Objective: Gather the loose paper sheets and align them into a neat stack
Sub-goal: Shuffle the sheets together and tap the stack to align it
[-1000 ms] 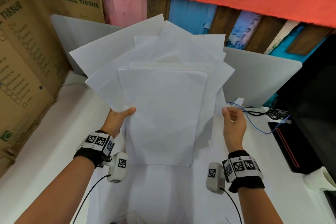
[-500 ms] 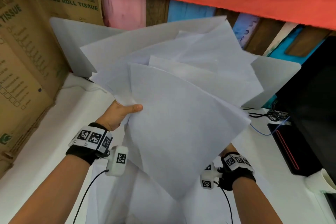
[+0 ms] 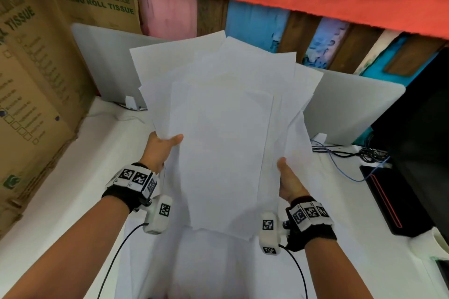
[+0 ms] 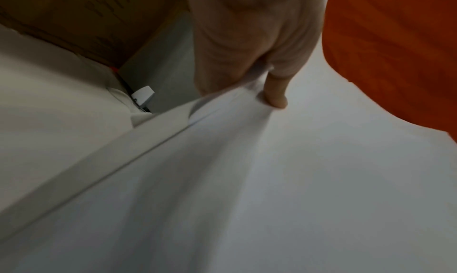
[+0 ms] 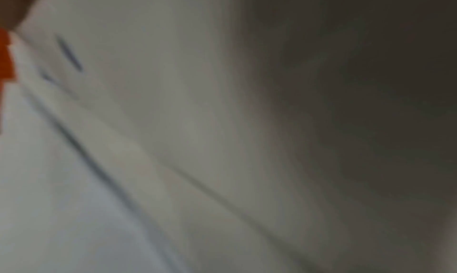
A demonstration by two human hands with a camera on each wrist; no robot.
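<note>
Nearest, the lower edges of the paper sheets [image 3: 223,148] hang free between the two wrists, above a white table [image 3: 60,201], and they do not line up: one corner dips lower on the right. Nothing supports that bottom edge, so an inner sheet could slide out downward if the squeeze from the sides slackens.

A little farther, the left hand [image 3: 160,150] grips the left edge of the bundle, its thumb laid across the front sheet and its fingers behind; the left wrist view shows the thumb [image 4: 277,95] pressing the top sheet while other sheet edges splay just beside it. The right hand [image 3: 289,182] holds the right edge, thumb along the front. Its fingers are hidden behind the paper and the right wrist view is blurred, so I cannot tell how many sheets it really has. If it holds only the outer ones, the rear sheets may fan wider or drop.

Farther up, the top of the bundle spreads like a fan, corners pointing different ways. Tapping it square from this state risks bending those stray corners.

Beyond stand the grey panels [image 3: 104,65], and a cable tangle [image 3: 359,153] lies at far right; a fallen sheet could slip in there.
</note>
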